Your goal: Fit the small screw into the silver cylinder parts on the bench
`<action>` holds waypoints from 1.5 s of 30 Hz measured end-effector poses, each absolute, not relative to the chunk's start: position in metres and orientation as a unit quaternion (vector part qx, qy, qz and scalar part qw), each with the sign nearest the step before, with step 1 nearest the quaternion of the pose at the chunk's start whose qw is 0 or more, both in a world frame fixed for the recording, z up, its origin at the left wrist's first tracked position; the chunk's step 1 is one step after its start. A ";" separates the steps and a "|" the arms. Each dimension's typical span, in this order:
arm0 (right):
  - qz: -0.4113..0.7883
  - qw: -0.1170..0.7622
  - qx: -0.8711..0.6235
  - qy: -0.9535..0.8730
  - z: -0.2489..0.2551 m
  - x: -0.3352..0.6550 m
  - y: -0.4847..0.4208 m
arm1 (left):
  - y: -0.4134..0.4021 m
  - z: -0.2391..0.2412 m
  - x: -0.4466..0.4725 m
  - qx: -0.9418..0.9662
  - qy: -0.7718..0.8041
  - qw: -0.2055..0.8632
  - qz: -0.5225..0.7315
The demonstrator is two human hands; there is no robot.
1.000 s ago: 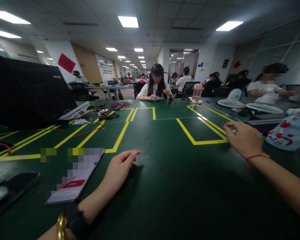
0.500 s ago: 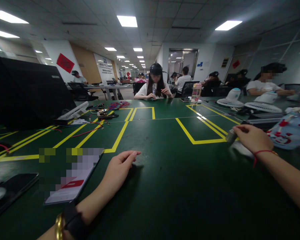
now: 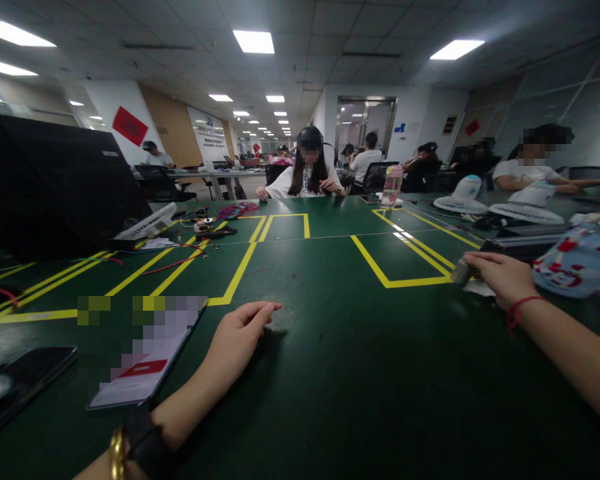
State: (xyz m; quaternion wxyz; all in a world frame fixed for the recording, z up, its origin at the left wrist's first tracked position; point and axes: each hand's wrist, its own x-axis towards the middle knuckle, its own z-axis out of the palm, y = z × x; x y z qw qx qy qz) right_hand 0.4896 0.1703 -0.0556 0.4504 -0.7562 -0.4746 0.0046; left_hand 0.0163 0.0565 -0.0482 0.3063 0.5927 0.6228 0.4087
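Observation:
My left hand (image 3: pixel 240 333) rests on the green table, with thumb and fingers lightly closed and nothing visible in them. A phone (image 3: pixel 145 367) with a partly blurred screen lies to the left of that forearm. Over at the right, my right hand (image 3: pixel 503 277) pinches a small grey, metallic-looking object (image 3: pixel 461 273) between thumb and fingers; its exact kind cannot be made out. Just beneath those fingers is a small white piece (image 3: pixel 480 288), partly hidden by the hand. A light blue patterned bag or pouch (image 3: pixel 573 263) stands beside the right hand.
Yellow tape (image 3: pixel 420 283) marks areas on the table (image 3: pixel 330 373). A black computer case (image 3: pixel 55 187), coloured wires (image 3: pixel 237 211) and a dark phone (image 3: pixel 25 383) are on the left. White fans (image 3: pixel 463 200) and a bottle (image 3: pixel 392 187) stand far right. A person (image 3: pixel 307 167) sits opposite.
My right hand has shifted slightly left with the grey object. The left hand stays put. A hand of the person opposite has moved across towards the wires.

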 end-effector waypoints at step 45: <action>0.431 0.363 -0.373 -0.737 -0.060 0.255 0.032 | 0.026 -0.032 0.058 0.770 0.436 0.306 0.351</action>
